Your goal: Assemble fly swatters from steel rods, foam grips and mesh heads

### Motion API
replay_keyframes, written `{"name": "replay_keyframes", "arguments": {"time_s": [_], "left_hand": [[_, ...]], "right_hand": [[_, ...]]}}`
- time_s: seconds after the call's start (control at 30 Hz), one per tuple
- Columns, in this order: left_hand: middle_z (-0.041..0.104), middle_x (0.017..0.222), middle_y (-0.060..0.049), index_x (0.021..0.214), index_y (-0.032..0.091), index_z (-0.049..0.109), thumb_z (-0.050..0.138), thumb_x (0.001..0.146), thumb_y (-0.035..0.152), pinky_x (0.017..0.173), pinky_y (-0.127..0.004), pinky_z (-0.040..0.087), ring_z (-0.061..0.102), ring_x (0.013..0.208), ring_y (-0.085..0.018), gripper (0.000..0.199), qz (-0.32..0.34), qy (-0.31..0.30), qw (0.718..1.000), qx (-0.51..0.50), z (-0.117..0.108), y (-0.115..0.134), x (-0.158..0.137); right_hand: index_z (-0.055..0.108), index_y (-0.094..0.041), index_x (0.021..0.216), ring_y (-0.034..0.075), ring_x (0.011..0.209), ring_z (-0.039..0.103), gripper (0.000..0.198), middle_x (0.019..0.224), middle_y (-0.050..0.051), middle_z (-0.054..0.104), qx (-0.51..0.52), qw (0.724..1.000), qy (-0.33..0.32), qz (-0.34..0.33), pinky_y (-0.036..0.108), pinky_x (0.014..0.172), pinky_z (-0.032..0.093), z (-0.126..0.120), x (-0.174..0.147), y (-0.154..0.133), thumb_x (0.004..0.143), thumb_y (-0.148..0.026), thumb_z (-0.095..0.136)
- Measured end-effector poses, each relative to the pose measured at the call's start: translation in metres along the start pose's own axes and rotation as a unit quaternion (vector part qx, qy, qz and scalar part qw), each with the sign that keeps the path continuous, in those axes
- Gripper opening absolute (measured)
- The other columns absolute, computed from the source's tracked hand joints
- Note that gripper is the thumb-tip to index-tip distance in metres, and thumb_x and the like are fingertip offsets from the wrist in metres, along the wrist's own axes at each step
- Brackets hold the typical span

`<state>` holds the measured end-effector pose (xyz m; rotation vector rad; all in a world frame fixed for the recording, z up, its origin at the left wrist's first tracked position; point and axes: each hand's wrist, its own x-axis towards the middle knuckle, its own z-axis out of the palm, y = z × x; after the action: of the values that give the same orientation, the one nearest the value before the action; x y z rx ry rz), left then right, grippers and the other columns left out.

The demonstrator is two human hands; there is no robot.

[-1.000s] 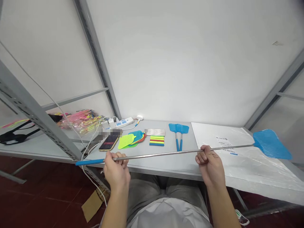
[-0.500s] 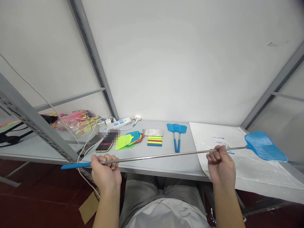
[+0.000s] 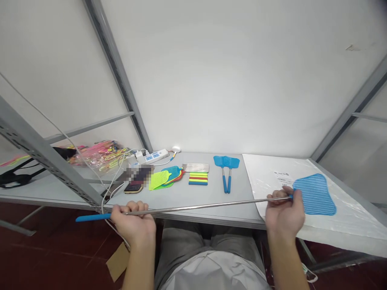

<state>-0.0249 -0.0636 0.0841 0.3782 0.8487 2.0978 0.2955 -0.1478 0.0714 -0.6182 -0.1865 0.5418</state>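
Note:
A long fly swatter with a metal rod, blue handle and ribbed blue head stretches sideways between my hands, above the table's front edge. My left hand is closed around the rod beside the handle. At the other end, my right hand grips the rod close to the neck of the head, its thumb against the neck. Two short blue fly swatters lie crossed at the heads on the table. Left of them are a row of coloured handles, several metal rods and a pile of coloured swatter heads.
A white plastic bag covers the table's right side. A phone and a power strip with white cables lie at the left. Beyond the grey metal post are plastic-wrapped colourful goods. Cardboard lies on the floor.
My right hand has slid along the rod up to the swatter's head. The head has come leftward and turned its face. My left hand keeps its grip, slightly lower.

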Motion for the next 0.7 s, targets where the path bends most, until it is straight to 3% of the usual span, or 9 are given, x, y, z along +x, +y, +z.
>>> {"name": "replay_keyframes", "arguments": {"time_s": [0.07,0.17,0.33,0.43,0.53,0.7], "left_hand": [[0.019,0.049,0.010,0.065,0.022,0.018,0.052,0.083,0.038,0.042,-0.025,0.019,0.019,0.039,-0.008,0.042,-0.013,-0.034,0.999,-0.004,0.009,-0.013,-0.025],[0.025,0.049,0.010,0.067,0.022,0.027,0.051,0.087,0.041,0.042,-0.023,0.020,0.022,0.040,-0.008,0.037,-0.046,-0.091,0.995,0.004,0.020,-0.041,-0.071],[0.032,0.048,0.008,0.062,0.022,0.034,0.045,0.093,0.050,0.041,-0.022,0.022,0.028,0.040,-0.008,0.043,-0.133,-0.169,0.976,0.040,0.015,-0.085,-0.113],[0.040,0.049,0.005,0.058,0.020,0.042,0.050,0.092,0.052,0.042,-0.022,0.026,0.034,0.042,-0.008,0.047,-0.174,-0.214,0.959,0.065,0.008,-0.091,-0.113],[0.050,0.055,0.002,0.063,0.017,0.051,0.058,0.088,0.050,0.046,-0.023,0.033,0.042,0.046,-0.009,0.042,-0.182,-0.236,0.952,0.064,0.009,-0.082,-0.104],[0.055,0.068,0.002,0.071,0.019,0.049,0.059,0.085,0.045,0.055,-0.024,0.041,0.052,0.058,-0.011,0.031,-0.152,-0.170,0.973,0.019,0.014,-0.053,-0.066]], "right_hand": [[0.063,-0.021,0.083,0.011,0.060,0.049,0.028,0.064,-0.003,0.051,-0.007,1.000,-0.014,0.027,0.023,0.057,0.044,0.009,-0.021,0.019,0.087,-0.047,0.058],[0.066,-0.020,0.086,0.013,0.068,0.054,0.031,0.074,0.002,0.060,-0.021,0.996,-0.039,0.071,0.024,0.055,0.042,0.021,-0.057,0.044,0.087,-0.049,0.058],[0.066,-0.023,0.092,0.011,0.057,0.048,0.035,0.067,0.000,0.061,-0.028,0.990,-0.103,0.088,0.024,0.054,0.039,0.029,-0.084,0.048,0.095,-0.050,0.045],[0.067,-0.021,0.091,0.010,0.053,0.045,0.036,0.064,0.000,0.060,-0.038,0.991,-0.105,0.075,0.023,0.054,0.039,0.024,-0.066,0.037,0.095,-0.050,0.046],[0.069,-0.018,0.091,0.008,0.051,0.045,0.033,0.066,0.000,0.059,-0.044,0.992,-0.072,0.095,0.022,0.052,0.039,0.015,-0.040,0.029,0.092,-0.047,0.053],[0.069,-0.018,0.097,0.006,0.050,0.044,0.035,0.080,0.000,0.062,-0.037,0.995,-0.041,0.082,0.022,0.054,0.043,0.011,-0.028,0.026,0.092,-0.048,0.052]]}}
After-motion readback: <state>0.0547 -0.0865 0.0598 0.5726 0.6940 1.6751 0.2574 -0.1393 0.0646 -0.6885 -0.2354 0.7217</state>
